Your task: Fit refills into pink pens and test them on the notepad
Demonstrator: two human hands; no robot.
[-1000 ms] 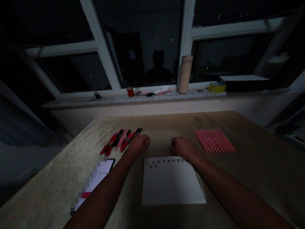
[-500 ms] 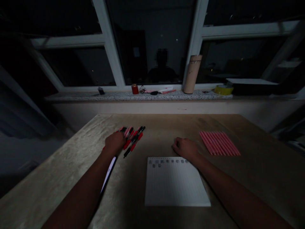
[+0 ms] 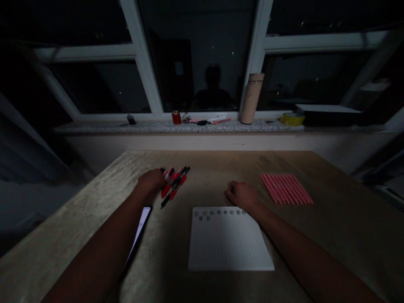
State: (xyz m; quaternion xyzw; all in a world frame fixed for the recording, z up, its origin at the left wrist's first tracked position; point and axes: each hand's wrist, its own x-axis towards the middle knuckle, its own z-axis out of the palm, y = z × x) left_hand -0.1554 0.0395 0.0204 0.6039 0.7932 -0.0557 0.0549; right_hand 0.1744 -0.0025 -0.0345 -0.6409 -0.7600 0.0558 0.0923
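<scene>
At the left, several red and black pens (image 3: 174, 185) lie slanted in a group on the table. My left hand (image 3: 152, 180) is at their left edge, its fingers curled in against the pens. The pen ends beside it are blurred, and the fingertips are partly hidden. My right hand (image 3: 242, 194) rests on the table just above a spiral notebook (image 3: 229, 244), fingers curled in with nothing visible in them. The lined page bears a row of small dark drawn marks along its top and two below. Right of that hand, several pink pencils (image 3: 286, 188) lie side by side.
A phone (image 3: 139, 229) with a lit screen lies partly under my left forearm. Beyond the table (image 3: 214, 162), a speckled windowsill (image 3: 151, 127) holds a tall tan flask (image 3: 251, 99), a red jar (image 3: 176, 118), yellow tape (image 3: 292, 120) and a dark box (image 3: 328, 115).
The whole view has shifted slightly, with things now a little further left. My left hand remains at the pens, its fingers moved slightly. My right hand keeps its place by the notebook.
</scene>
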